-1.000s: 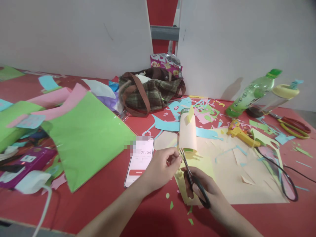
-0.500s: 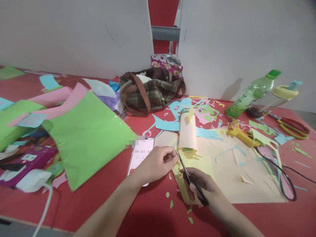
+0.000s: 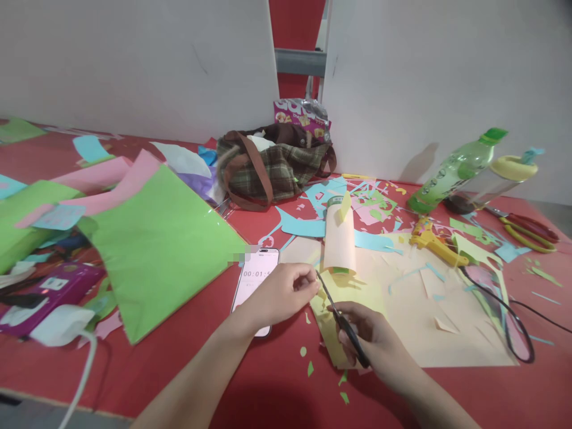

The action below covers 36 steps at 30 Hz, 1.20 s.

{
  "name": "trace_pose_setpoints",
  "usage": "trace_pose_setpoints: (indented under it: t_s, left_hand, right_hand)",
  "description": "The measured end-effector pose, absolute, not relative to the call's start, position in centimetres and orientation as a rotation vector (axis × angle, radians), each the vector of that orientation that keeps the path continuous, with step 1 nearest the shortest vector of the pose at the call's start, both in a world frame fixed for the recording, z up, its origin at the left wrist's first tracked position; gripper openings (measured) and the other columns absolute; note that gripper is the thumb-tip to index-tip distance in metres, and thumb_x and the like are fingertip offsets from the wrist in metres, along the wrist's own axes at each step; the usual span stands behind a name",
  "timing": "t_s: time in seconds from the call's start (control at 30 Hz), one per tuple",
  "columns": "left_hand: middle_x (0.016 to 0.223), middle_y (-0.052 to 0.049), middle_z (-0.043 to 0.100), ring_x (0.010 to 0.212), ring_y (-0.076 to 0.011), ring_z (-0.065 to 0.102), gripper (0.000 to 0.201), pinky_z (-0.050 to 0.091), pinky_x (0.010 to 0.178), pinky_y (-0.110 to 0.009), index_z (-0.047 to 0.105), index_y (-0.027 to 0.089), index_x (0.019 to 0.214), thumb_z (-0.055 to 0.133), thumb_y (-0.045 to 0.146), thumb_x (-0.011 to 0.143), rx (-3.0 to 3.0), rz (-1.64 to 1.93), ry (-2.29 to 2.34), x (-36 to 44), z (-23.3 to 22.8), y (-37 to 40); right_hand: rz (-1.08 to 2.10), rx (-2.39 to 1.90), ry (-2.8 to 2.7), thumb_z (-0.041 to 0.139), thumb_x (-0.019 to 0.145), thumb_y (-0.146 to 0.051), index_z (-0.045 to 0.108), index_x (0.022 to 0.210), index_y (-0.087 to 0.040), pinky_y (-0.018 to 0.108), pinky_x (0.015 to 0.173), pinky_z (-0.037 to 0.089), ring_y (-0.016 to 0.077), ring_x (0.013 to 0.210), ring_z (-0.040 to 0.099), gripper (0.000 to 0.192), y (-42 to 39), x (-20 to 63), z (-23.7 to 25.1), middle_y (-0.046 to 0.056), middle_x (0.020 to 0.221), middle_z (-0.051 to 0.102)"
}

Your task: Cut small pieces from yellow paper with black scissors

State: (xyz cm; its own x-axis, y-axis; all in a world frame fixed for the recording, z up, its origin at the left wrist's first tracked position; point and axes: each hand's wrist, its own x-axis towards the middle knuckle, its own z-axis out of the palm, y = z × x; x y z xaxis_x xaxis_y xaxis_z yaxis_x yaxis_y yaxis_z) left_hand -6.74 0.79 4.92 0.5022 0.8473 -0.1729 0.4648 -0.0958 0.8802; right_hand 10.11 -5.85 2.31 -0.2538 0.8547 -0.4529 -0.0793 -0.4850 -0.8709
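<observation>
A: What do the hands hold in the head view?

B: The right hand grips black-handled scissors, blades parted. The left hand pinches a small yellow paper piece above the red table.

A: How would it handle?

B: Likely light, thin, floppy; best pinched near the cutting line.

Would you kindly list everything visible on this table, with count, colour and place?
Scissors: one, black-handled, in right hand.
Yellow paper: one, under the hands.
Phone: one, white, beside left hand.
Paper roll: one, beige, centre.
Beige sheet: one, right of centre.
Green sheet: one, left.
Bag: one, plaid, rear.
Bottle: one, green, right rear.
Glue gun: one, yellow, right.
Red scissors: one, far right.
Scraps: many, mixed colours, centre rear.
Table: one, red.
Left hand: pinches a small scrap.
Right hand: holds scissors.
</observation>
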Motion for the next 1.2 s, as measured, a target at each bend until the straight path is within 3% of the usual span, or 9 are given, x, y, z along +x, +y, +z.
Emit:
trace_pose_setpoints:
  t_s: [0.43,0.63,1.2]
  left_hand:
    - [0.052,0.004,0.039,0.049,-0.0076,0.037,0.015,0.027,0.046,-0.019,0.045,0.015,0.059,0.041,0.019,0.073,1.823,0.345,0.916,-4.6,3.9,-1.3]
    - [0.049,0.005,0.036,0.047,-0.0065,0.033,0.018,0.025,0.045,-0.019,0.041,0.015,0.055,0.039,0.015,0.072,1.838,0.369,0.865,-4.2,3.7,-1.8]
    - [0.046,0.005,0.032,0.044,-0.0064,0.028,0.019,0.023,0.044,-0.020,0.040,0.015,0.052,0.039,0.016,0.071,1.890,0.329,0.890,-4.4,4.1,-1.6]
  right_hand:
    - [1.433,-1.171,-0.938,0.067,0.062,-0.029,0.048,0.096,-0.023,0.023,0.053,0.041,0.0137,0.063,0.051,0.039,-5.7,10.5,1.9,-0.001,0.069,0.051]
    - [1.434,-1.215,-0.926,0.066,0.064,-0.020,0.047,0.095,-0.024,0.021,0.052,0.040,0.0111,0.060,0.050,0.037,-5.6,10.1,2.3,-0.002,0.070,0.050]
    - [1.483,-1.289,-1.014,0.064,0.064,-0.020,0.046,0.096,-0.022,0.024,0.056,0.041,0.0125,0.063,0.051,0.037,-5.6,10.4,2.7,-0.002,0.071,0.050]
